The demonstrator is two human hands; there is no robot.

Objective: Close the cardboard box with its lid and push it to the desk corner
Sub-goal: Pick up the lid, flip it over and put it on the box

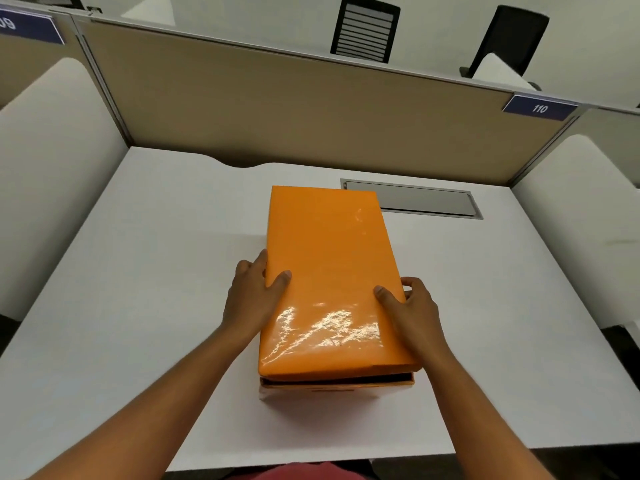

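An orange glossy lid point(329, 265) lies over the cardboard box point(332, 386) in the middle of the white desk point(138, 271). At the near end a dark gap shows between lid and box rim, so the lid sits slightly raised there. My left hand point(254, 292) grips the lid's left edge, thumb on top and fingers down the side. My right hand point(407, 306) grips the right edge in the same way. Most of the box body is hidden under the lid.
A grey cable-port flap point(426, 202) is set into the desk behind the box on the right. Tan partition panels point(277, 109) wall the far side, white dividers point(52, 161) the left and right. A "110" label point(538, 108) sits at the far right corner.
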